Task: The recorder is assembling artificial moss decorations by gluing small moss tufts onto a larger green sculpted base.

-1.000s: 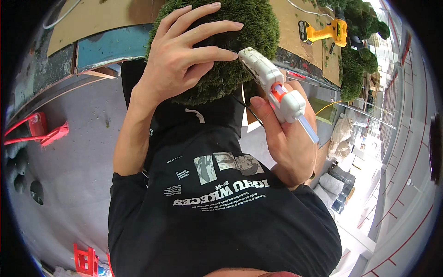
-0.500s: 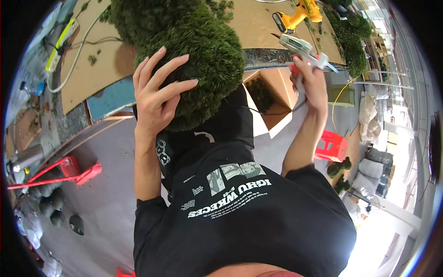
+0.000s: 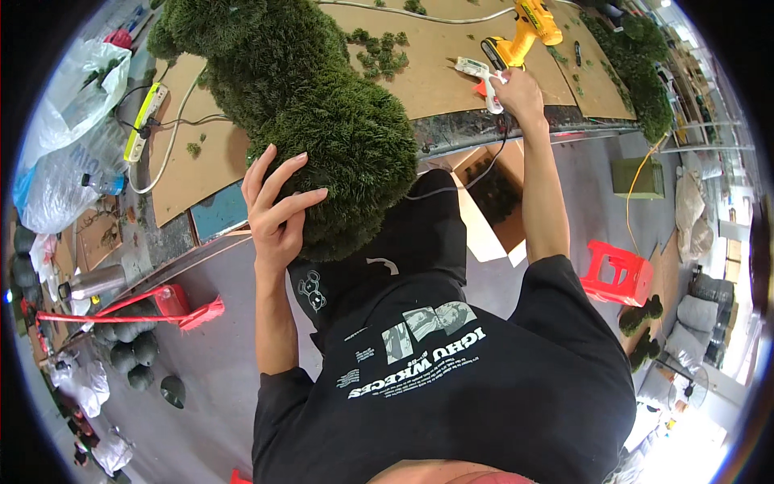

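Left hand (image 3: 274, 222): fingers spread wide, resting against the near end of a bushy green foliage piece (image 3: 339, 153), which lies across the edge of the surface (image 3: 451, 131). Open cardboard box (image 3: 474, 222), below that edge: dark green pieces (image 3: 493, 198) inside. Right hand (image 3: 522, 95), over the surface: fingers curled onto the rear of a white glue gun (image 3: 492, 90). Just beyond: yellow cordless drill (image 3: 524, 34). Far left: clear plastic bag (image 3: 76, 189), contents indistinct.
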A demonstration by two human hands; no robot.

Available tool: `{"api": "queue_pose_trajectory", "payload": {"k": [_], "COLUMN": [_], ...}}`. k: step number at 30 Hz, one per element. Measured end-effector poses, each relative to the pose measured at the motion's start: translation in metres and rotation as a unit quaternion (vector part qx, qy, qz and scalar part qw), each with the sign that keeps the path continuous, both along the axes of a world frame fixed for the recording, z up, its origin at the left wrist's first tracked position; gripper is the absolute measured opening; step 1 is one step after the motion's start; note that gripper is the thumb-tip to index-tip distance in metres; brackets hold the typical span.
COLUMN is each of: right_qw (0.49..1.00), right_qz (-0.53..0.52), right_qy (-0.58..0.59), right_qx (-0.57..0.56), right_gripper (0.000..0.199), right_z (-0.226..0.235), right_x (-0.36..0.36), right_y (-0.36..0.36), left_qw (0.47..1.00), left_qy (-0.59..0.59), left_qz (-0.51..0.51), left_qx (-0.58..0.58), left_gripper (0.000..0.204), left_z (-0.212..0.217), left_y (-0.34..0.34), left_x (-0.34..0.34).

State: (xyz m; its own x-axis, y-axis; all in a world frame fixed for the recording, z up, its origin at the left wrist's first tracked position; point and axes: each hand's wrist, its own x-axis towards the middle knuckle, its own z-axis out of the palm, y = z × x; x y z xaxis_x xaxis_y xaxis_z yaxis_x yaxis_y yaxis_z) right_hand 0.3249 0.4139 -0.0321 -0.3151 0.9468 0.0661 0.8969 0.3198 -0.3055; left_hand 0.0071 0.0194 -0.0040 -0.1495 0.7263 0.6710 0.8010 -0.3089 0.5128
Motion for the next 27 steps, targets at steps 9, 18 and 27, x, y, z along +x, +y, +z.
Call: {"api": "queue_pose_trajectory", "payload": {"k": [9, 18, 27], "right_qw": [0.984, 0.974, 0.785], "right_qz": [0.138, 0.222, 0.185], "right_qy": [0.108, 0.014, 0.492], "right_qx": [-0.03, -0.052, -0.328], "right_gripper": [0.063, 0.049, 0.021], "right_z": [-0.019, -0.032, 0.012], "right_x": [-0.166, -0.188, -0.122], "right_y": [0.046, 0.082, 0.012], "left_qw": [1.0, 1.0, 1.0], "left_qy": [-0.009, -0.011, -0.001], "left_qz": [0.0, 0.005, 0.005], "left_qx": [-0.002, -0.001, 0.019], "left_gripper": [0.037, 0.037, 0.035], "left_z": [0.001, 0.002, 0.001], "left_y": [0.001, 0.0, 0.003], "left_x": [0.003, 0.004, 0.002]}}
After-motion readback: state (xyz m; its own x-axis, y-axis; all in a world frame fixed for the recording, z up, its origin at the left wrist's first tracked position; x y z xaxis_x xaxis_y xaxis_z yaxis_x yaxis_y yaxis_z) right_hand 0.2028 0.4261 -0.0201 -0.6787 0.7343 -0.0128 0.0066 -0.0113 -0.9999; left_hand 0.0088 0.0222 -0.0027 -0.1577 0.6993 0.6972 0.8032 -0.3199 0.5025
